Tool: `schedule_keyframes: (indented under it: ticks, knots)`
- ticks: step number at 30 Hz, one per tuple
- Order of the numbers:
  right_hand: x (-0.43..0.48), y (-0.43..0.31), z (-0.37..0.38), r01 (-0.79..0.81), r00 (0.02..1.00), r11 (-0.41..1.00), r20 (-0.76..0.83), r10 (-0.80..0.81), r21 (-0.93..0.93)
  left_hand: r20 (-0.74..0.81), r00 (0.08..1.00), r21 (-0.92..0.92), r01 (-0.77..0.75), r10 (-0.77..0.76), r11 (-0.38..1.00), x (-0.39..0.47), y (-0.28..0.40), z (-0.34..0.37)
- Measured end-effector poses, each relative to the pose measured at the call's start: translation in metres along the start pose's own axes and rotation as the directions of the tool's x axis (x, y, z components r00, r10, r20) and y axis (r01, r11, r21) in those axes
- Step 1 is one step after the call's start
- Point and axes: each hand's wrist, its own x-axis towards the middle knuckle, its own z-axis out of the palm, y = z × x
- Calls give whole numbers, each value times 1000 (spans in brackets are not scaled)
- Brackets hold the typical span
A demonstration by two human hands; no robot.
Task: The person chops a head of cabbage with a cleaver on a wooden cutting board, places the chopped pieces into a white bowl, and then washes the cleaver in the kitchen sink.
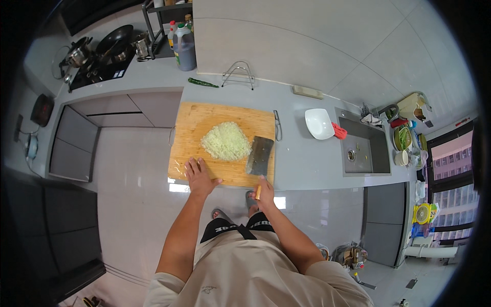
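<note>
A mound of finely chopped pale green vegetable [226, 141] lies heaped on the middle of a wooden cutting board [191, 115]. My right hand [265, 193] grips the wooden handle of a cleaver [260, 155]. The broad dark blade rests over the board's right part, beside the mound, with small bits stuck to it. Spread out near the board's front left edge, my left hand [199, 178] holds nothing and appears to touch the wood; it is apart from the mound.
Right of the board are a peeler-like metal tool [277, 126], a white bowl [319, 123], a red cloth [339, 131] and a sink [362, 161]. Behind it are a green cucumber-like vegetable [203, 83], a wire rack [238, 75] and a large bottle [184, 48]. A wok [115, 40] stands on the stove.
</note>
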Motion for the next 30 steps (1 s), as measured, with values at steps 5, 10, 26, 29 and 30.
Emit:
schedule_keyframes:
  ticks: [5,10,26,29,30]
  knots:
    - [9,-17,61,178,983,874,42,-179,-452,57,993,35,-110,108,993,-4,-22,-4]
    - [-5,-34,111,382,815,-241,448,-368,-892,136,982,90,-145,132,985,-6,-37,-9]
    - [-15,-75,3,670,613,-48,588,-528,-741,149,987,200,-89,59,976,-13,-17,-12]
    - [41,-107,-8,435,892,350,342,-296,-830,130,991,203,-50,24,978,-9,-16,-5]
    - [50,-116,-3,394,914,420,303,-268,-818,121,993,199,-35,11,979,-9,-14,-6]
